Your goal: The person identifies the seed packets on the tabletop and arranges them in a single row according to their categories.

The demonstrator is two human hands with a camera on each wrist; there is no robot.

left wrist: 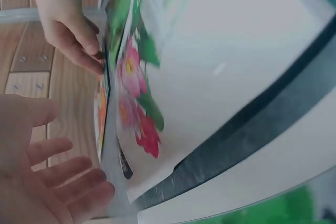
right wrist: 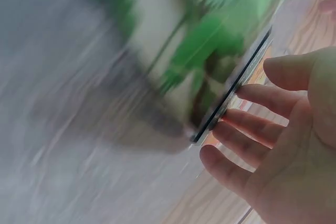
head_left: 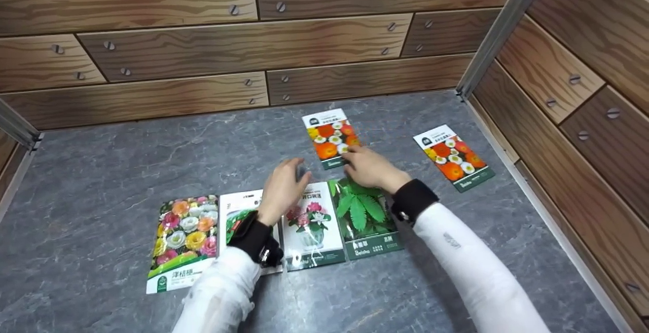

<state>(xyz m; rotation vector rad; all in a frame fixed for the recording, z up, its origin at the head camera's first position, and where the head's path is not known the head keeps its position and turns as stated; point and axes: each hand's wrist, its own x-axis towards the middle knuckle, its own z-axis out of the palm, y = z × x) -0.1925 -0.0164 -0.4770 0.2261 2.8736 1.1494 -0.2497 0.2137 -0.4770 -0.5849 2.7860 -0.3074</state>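
Here, RH (head_left: 372, 168) at orange-flwr pkt (head_left: 330, 137)

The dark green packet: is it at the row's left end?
No, the dark green packet lies at the row's right end, beside the pink-flower packet.

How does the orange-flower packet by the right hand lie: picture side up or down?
Picture side up: the orange-flower packet shows its printed blooms to the head camera.
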